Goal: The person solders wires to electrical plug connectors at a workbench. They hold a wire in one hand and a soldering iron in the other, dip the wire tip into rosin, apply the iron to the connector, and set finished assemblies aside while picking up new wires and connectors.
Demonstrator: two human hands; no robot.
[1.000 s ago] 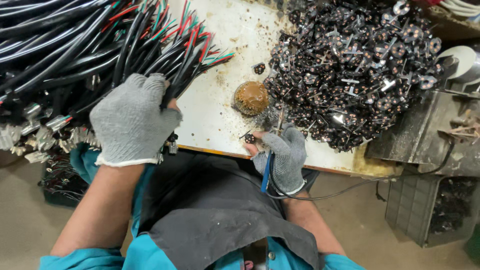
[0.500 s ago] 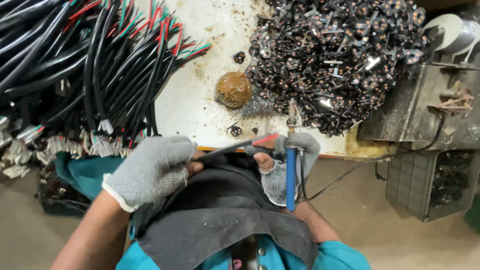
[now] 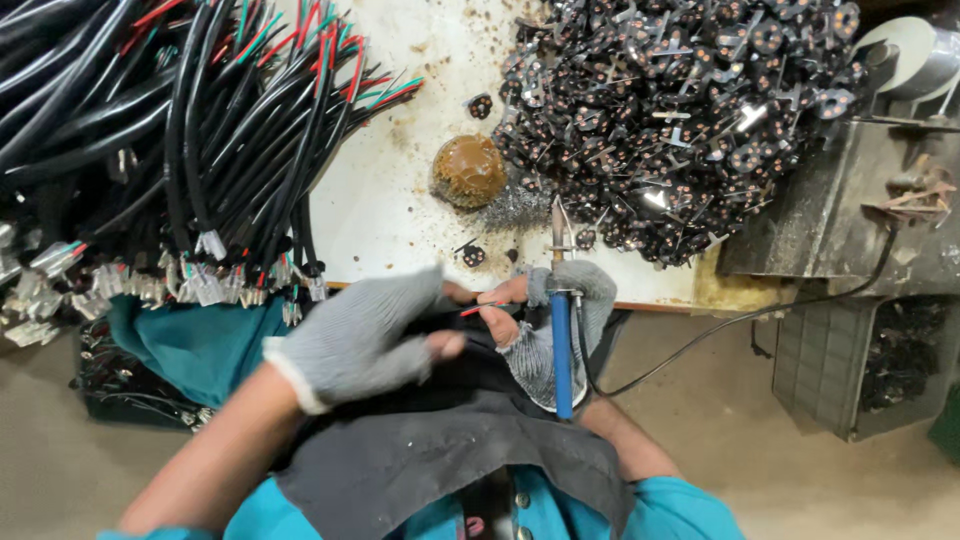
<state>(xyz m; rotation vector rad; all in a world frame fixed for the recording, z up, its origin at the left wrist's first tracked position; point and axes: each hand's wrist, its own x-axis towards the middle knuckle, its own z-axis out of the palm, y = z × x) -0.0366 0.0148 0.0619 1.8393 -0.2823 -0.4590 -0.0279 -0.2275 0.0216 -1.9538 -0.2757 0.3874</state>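
Both hands are in grey fingerless gloves, right at the near edge of the white bench (image 3: 400, 200). The left hand (image 3: 365, 335) is closed on a thin cable end with a red wire (image 3: 478, 308) poking out toward the right hand (image 3: 555, 320). The right hand pinches that same wire tip and also grips a blue-handled soldering iron (image 3: 561, 330), tip pointing up over the bench. Big pile of small black metal parts (image 3: 680, 110) just beyond, brown lump (image 3: 468, 170) beside it, bundle of black cables (image 3: 180, 130) off to the left.
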